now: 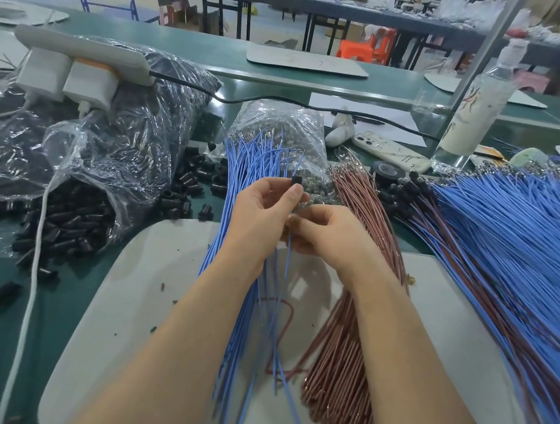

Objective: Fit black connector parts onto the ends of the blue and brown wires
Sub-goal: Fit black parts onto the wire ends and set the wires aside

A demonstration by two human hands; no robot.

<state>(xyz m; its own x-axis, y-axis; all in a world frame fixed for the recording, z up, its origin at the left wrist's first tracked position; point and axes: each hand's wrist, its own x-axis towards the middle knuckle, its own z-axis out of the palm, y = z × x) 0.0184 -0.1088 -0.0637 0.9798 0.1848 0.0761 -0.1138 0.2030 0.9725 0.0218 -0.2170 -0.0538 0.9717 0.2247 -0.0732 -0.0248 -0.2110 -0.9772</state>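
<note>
My left hand (265, 207) pinches a small black connector part (296, 181) between thumb and fingers, raised above the wire bundles. Just right of it, my right hand (328, 232) grips a thin blue wire (287, 263) that hangs down from its fingers. A bundle of loose blue wires (252, 168) lies under my left hand. Beside it, to the right, lies a bundle of brown wires (350, 321). Loose black connector parts (192, 183) are scattered to the left.
An open plastic bag of black parts (76, 216) lies at left, with a power strip (81, 56) on another bag. A clear bag of metal pieces (280, 126) stands behind the hands. Finished blue and brown wires (508, 240) fan out at right. A phone (390, 150), tape roll (387, 171) and bottle (477, 104) stand behind.
</note>
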